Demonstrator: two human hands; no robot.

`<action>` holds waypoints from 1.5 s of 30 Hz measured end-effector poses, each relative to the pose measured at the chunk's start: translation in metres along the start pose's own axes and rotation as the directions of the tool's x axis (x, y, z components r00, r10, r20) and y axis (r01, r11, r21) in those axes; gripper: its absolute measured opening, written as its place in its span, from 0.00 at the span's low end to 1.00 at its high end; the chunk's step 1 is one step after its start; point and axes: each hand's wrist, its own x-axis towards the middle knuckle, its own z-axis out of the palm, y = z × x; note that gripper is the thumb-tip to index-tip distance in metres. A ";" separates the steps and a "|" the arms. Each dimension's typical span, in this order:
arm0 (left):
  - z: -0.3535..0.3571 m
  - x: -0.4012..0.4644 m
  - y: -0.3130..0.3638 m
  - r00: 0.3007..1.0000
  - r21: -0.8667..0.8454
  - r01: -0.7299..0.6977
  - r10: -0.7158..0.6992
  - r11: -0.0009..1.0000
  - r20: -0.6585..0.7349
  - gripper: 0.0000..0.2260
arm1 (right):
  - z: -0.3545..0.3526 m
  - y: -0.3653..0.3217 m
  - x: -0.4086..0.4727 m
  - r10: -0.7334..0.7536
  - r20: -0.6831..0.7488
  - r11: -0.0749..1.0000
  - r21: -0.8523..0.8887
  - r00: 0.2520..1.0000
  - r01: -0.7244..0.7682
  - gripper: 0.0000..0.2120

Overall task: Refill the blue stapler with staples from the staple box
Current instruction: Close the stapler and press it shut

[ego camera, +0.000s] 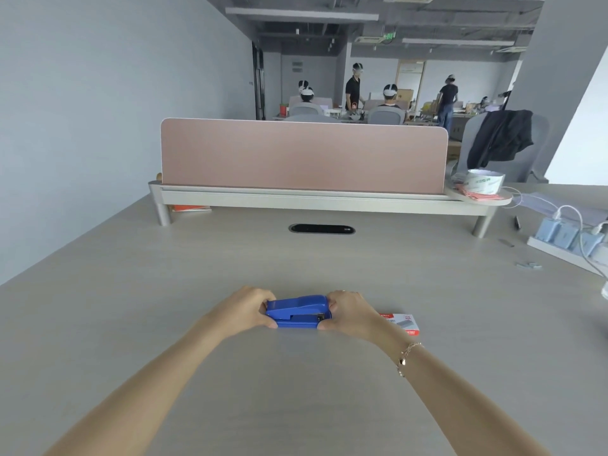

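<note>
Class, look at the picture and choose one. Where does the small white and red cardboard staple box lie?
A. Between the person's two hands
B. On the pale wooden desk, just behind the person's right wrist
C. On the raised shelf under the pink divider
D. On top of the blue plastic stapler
B: the white and red cardboard staple box lies flat on the pale wooden desk, partly hidden behind the right hand, which grips the blue plastic stapler together with the left hand.

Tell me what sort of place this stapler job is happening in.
Most likely an open-plan office. The hands hold the blue stapler on a desk with a pink divider screen and a cable port; behind the screen, more desks with office chairs and people stretch back under an exposed ceiling.
</note>
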 end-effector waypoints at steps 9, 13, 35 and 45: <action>-0.027 0.045 0.025 0.997 0.093 -0.040 0.045 0.995 -0.057 0.11 | -0.043 0.013 0.034 -0.042 -0.109 0.999 -0.032 0.993 0.038 0.11; -0.039 0.089 0.029 0.997 0.078 -0.050 0.054 0.996 -0.054 0.11 | -0.062 0.027 0.068 -0.026 -0.117 0.999 0.032 0.993 0.030 0.11; -0.017 0.305 -0.042 0.990 -0.160 -0.111 0.094 0.981 -0.109 0.07 | -0.074 0.128 0.263 0.071 -0.163 0.969 0.244 0.984 -0.029 0.06; -0.014 0.309 -0.050 0.989 -0.196 -0.130 0.113 0.972 -0.097 0.08 | -0.070 0.135 0.267 0.086 -0.135 0.959 0.281 0.987 -0.045 0.10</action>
